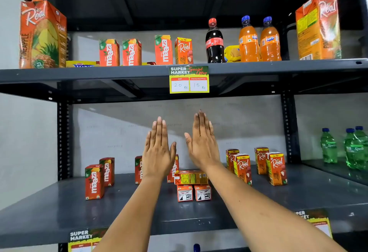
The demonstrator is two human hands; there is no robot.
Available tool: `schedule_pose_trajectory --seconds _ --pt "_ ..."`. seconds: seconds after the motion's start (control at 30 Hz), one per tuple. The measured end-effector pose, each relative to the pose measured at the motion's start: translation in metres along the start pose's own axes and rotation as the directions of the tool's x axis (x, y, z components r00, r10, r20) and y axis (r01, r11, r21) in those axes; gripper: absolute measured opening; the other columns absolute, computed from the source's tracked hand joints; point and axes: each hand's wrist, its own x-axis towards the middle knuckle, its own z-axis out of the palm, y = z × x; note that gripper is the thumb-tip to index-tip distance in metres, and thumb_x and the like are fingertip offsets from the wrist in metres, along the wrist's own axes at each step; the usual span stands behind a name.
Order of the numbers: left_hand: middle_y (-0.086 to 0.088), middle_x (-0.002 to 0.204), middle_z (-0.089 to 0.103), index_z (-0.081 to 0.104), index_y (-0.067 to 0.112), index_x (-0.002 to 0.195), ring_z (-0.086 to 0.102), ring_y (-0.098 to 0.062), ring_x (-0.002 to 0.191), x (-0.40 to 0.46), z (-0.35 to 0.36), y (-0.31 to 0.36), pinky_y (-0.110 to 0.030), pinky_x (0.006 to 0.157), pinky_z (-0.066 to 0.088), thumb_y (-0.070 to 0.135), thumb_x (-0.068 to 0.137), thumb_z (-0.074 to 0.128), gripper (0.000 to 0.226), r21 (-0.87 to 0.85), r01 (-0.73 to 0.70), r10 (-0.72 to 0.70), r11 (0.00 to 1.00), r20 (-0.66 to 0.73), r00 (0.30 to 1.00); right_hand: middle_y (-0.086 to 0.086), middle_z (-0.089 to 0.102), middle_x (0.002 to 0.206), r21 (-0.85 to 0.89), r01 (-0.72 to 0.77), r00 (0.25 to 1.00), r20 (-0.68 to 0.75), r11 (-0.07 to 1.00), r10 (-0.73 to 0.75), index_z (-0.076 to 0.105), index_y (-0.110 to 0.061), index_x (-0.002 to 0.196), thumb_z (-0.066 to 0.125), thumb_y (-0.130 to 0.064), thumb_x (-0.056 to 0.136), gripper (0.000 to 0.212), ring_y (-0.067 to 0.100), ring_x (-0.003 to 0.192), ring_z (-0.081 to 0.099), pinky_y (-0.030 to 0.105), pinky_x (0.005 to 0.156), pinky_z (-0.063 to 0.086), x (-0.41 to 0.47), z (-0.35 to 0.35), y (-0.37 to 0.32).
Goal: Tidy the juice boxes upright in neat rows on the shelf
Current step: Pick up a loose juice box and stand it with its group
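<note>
My left hand and my right hand are raised flat side by side over the lower shelf, fingers straight, holding nothing. Below them three juice boxes lie on their sides: one yellow-sided box crosswise, two more showing their bases. Two red Maaza boxes stand upright at the left. Two more Maaza boxes stand partly hidden behind my hands. Several orange Real boxes stand upright at the right.
The upper shelf carries large Real pineapple cartons, small Maaza boxes, a cola bottle and two Fanta bottles. A price tag hangs on its edge. Green Sprite bottles stand at the far right.
</note>
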Motion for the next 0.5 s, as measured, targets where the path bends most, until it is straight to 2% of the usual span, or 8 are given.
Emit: schedule_pose_trajectory --seconds 0.03,0.1,0.13,0.2,0.23,0.27,0.37,0.5 --pt "-0.009 0.158 -0.007 -0.007 0.008 0.149 -0.009 -0.02 0.145 0.0 0.0 0.0 -0.036 0.119 0.002 0.044 0.097 0.021 0.069 -0.009 0.035 -0.035 0.999 0.036 0.999 0.018 0.021 0.157 -0.025 -0.036 0.999 0.04 0.999 0.037 0.002 -0.009 0.152 0.03 -0.041 0.099 0.068 0.028 0.144 0.024 0.034 0.118 0.021 0.003 0.002 0.002" --pt "-0.012 0.158 0.005 -0.006 0.01 0.149 0.003 -0.025 0.145 -0.001 0.003 -0.002 -0.04 0.119 0.009 0.046 0.098 0.023 0.068 -0.054 0.143 -0.126 0.988 0.238 0.963 0.019 0.054 0.132 -0.014 -0.208 0.93 0.305 0.978 0.202 0.019 -0.013 0.149 0.043 -0.04 0.096 0.064 0.028 0.109 0.058 0.035 0.093 0.049 0.013 -0.001 0.009" --pt "-0.015 0.157 0.014 -0.005 0.012 0.149 0.014 -0.03 0.144 -0.004 0.004 -0.002 -0.044 0.117 0.016 0.048 0.098 0.024 0.069 -0.089 0.234 -0.178 0.968 0.413 0.893 0.016 0.056 0.129 -0.017 -0.304 0.806 0.528 0.952 0.267 0.026 -0.014 0.146 0.048 -0.042 0.093 0.064 0.026 0.105 0.059 0.036 0.088 0.05 0.017 -0.005 0.015" --pt "-0.02 0.151 0.029 -0.002 0.014 0.149 0.031 -0.035 0.137 -0.013 0.002 -0.001 -0.046 0.111 0.026 0.052 0.098 0.024 0.069 -0.114 0.384 -0.177 0.916 0.746 0.643 0.012 0.044 0.145 -0.085 -0.363 0.431 0.867 0.928 0.249 0.036 -0.017 0.142 0.059 -0.048 0.086 0.068 0.026 0.123 0.049 0.04 0.097 0.044 0.024 -0.009 0.024" --pt "-0.02 0.151 0.029 0.0 0.014 0.149 0.032 -0.036 0.136 -0.02 0.001 -0.002 -0.045 0.11 0.026 0.055 0.097 0.022 0.07 -0.121 0.427 -0.139 0.896 0.837 0.529 0.009 0.043 0.146 -0.109 -0.353 0.262 0.942 0.929 0.21 0.044 -0.019 0.135 0.064 -0.049 0.083 0.064 0.024 0.124 0.047 0.04 0.096 0.044 0.025 -0.01 0.029" --pt "-0.019 0.154 0.024 0.003 0.014 0.15 0.029 -0.035 0.138 -0.027 -0.002 -0.002 -0.044 0.112 0.023 0.058 0.096 0.02 0.071 -0.132 0.46 -0.101 0.878 0.888 0.448 0.008 0.049 0.139 -0.113 -0.352 0.161 0.971 0.929 0.179 0.052 -0.018 0.124 0.067 -0.046 0.081 0.053 0.021 0.119 0.049 0.037 0.089 0.046 0.026 -0.012 0.033" --pt "-0.013 0.158 -0.005 0.005 0.018 0.15 0.004 -0.031 0.144 -0.058 -0.008 -0.002 -0.048 0.116 0.005 0.065 0.092 0.015 0.076 -0.118 0.491 -0.023 0.863 0.962 0.272 0.003 0.064 0.107 -0.091 -0.408 0.123 0.98 0.908 0.154 0.064 -0.006 0.116 0.073 -0.028 0.08 0.043 0.015 0.096 0.058 0.035 0.08 0.052 0.024 -0.007 0.043" --pt "-0.012 0.159 -0.005 -0.001 0.008 0.149 -0.004 -0.026 0.145 -0.09 -0.019 0.006 -0.044 0.118 0.002 0.086 0.072 0.028 0.113 -0.042 0.266 -0.022 0.963 0.972 0.233 0.018 0.063 0.124 -0.14 -0.476 0.039 0.983 0.868 0.18 0.06 0.003 0.122 0.078 -0.02 0.077 0.054 0.028 0.105 0.063 0.037 0.086 0.056 0.029 -0.001 0.044"
